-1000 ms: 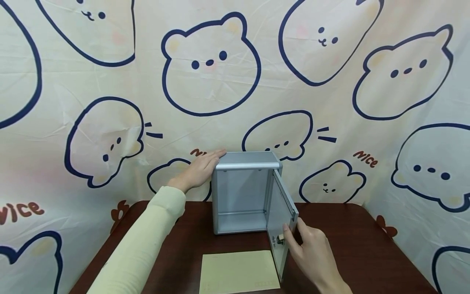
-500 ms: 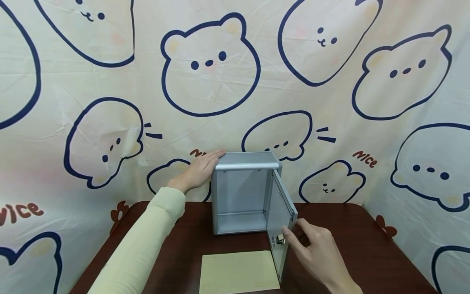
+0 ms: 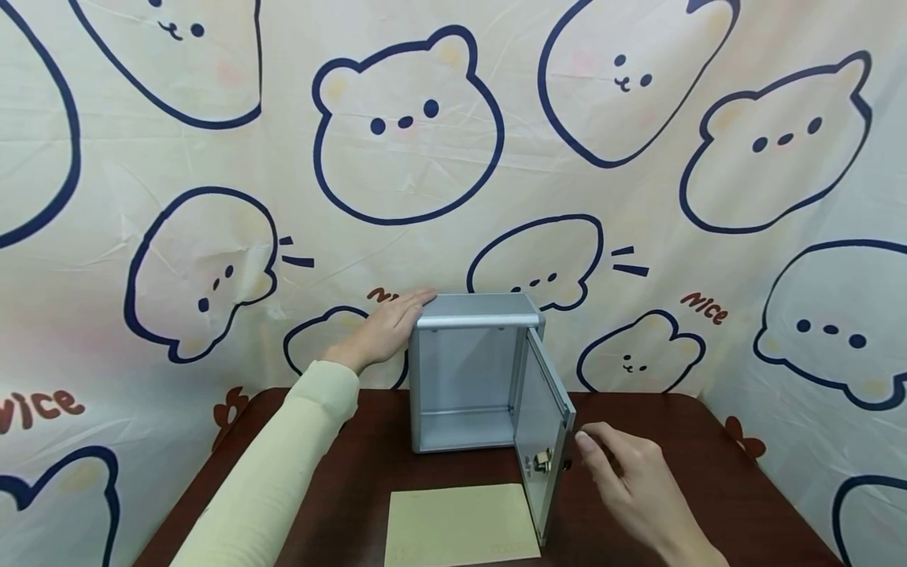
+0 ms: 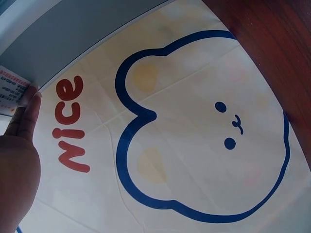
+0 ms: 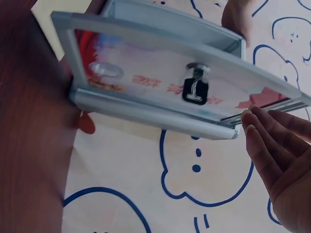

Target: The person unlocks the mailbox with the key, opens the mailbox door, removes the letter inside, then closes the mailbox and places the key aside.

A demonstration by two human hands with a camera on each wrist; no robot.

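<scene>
A grey metal box stands on the table with its hinged door swung toward me. Inside the door is a brass-coloured lock; the right wrist view shows the door's outer face, with a black piece hanging at the silver lock. My left hand rests on the box's top left edge, fingers extended. My right hand hovers just right of the door's free edge, its fingers loosely bent and holding nothing. A pale yellow envelope-like sheet lies flat before the box.
The dark brown table extends on both sides of the box. Behind it hangs a cream curtain printed with blue-outlined animal heads. In the left wrist view, a small printed label shows on the box near my left fingers.
My right hand has let go of the door's edge by the lock and drawn away to the right. The door, the box and my left hand keep their places.
</scene>
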